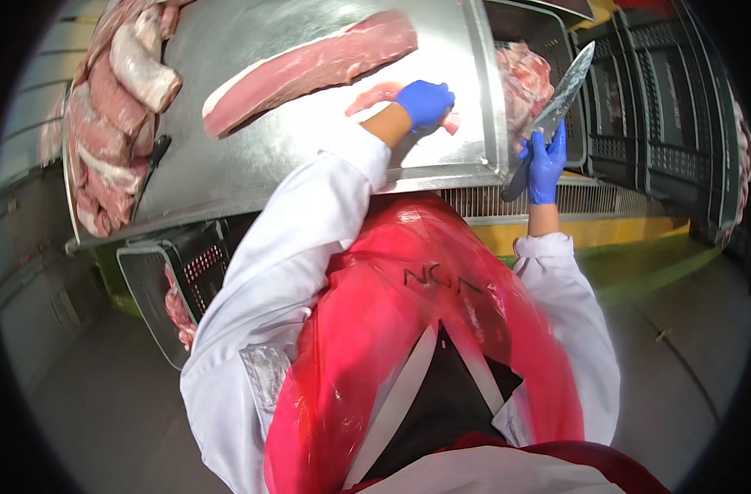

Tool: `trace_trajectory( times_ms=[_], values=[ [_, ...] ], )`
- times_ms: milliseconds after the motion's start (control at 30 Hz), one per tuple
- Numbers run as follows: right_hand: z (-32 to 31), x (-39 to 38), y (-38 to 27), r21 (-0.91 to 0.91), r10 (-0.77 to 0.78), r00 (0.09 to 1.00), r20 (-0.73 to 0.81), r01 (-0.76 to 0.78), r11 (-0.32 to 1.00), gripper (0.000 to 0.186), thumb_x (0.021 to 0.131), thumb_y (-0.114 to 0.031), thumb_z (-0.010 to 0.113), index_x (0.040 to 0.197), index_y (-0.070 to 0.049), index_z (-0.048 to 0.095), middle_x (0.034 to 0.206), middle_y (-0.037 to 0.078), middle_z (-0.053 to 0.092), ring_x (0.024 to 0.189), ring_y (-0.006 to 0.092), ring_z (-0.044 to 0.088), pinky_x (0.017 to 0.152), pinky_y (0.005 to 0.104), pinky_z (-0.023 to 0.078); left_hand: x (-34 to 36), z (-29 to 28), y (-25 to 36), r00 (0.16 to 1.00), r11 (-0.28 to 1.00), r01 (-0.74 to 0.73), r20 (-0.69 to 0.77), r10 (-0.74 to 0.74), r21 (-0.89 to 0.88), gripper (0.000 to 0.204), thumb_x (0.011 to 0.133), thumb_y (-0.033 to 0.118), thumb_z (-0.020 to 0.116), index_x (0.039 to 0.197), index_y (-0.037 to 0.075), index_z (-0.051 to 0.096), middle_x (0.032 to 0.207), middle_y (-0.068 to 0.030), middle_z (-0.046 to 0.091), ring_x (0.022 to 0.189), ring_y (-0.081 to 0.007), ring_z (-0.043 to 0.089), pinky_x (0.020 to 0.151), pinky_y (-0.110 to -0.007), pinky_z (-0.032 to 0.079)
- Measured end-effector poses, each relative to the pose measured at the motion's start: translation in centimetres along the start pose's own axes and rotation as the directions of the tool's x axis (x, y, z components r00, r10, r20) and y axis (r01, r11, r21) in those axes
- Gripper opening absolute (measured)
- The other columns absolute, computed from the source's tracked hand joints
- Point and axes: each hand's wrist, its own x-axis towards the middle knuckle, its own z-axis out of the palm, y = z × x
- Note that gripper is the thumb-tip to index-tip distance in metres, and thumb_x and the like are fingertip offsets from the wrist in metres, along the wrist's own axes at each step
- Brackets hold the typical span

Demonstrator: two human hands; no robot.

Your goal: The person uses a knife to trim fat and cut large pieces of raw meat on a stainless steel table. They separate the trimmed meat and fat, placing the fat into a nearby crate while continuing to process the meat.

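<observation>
My left hand (pixel 425 103), in a blue glove, is closed on a small strip of meat (pixel 375 97) over the steel table (pixel 310 160). The strip's ends show on both sides of the fist. In my right hand (pixel 547 165), also gloved in blue, is a knife (pixel 563 90) with a broad blade, pointing up and away past the table's right edge. A long pork loin (pixel 310 72) with a pale fat edge lies slantwise on the table, beyond and left of my left hand, apart from it.
Large cuts of meat (pixel 112 123) are heaped along the table's left end, with a dark-handled knife (pixel 153 160) beside them. A crate of meat pieces (pixel 524 78) stands off the right edge. Black crates (pixel 668 90) are stacked farther right. Another crate (pixel 165 263) sits below the table's left front.
</observation>
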Motion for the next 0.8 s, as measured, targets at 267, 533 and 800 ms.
trace_trajectory(
  times_ms=[267,533,800],
  values=[
    [-7.3,-7.3,-1.5,0.078,0.081,0.942,-0.325,-0.059,0.995,0.053,0.1,-0.006,0.057,0.149,-0.006,0.038,0.096,0.008,0.061,0.067,0.0122,0.058,0.052,0.0237,0.047,-1.0,-1.0,-2.9,0.992,0.985,-0.123,0.024,0.121,0.12,0.043,0.074,0.026,0.074,0.112,0.01,0.063,0.113,-0.0135,0.058,0.109,-0.0313,0.057,0.089,-0.047,0.05],
    [-10.0,-7.5,-0.3,0.171,0.083,0.932,-0.352,-0.023,0.985,0.049,0.1,-0.003,0.055,0.146,-0.003,0.039,0.096,0.008,0.06,0.066,0.0113,0.057,0.052,0.0248,0.05,-4.8,-0.1,-3.1,0.965,0.985,-0.161,0.22,0.142,0.07,0.047,0.071,0.021,0.074,0.116,0.012,0.063,0.103,-0.0143,0.067,0.101,-0.0337,0.064,0.088,-0.045,0.048],
    [-8.1,-6.7,-1.8,0.145,0.094,0.944,-0.316,-0.05,0.988,0.049,0.101,-0.005,0.055,0.147,-0.004,0.038,0.092,0.007,0.059,0.066,0.0128,0.058,0.053,0.024,0.047,-5.3,-9.3,-2.1,0.994,0.954,-0.042,-0.108,0.01,-0.296,0.034,0.087,0.024,0.073,0.115,0.005,0.068,0.103,-0.0136,0.072,0.095,-0.0289,0.069,0.083,-0.041,0.054]
  ],
)
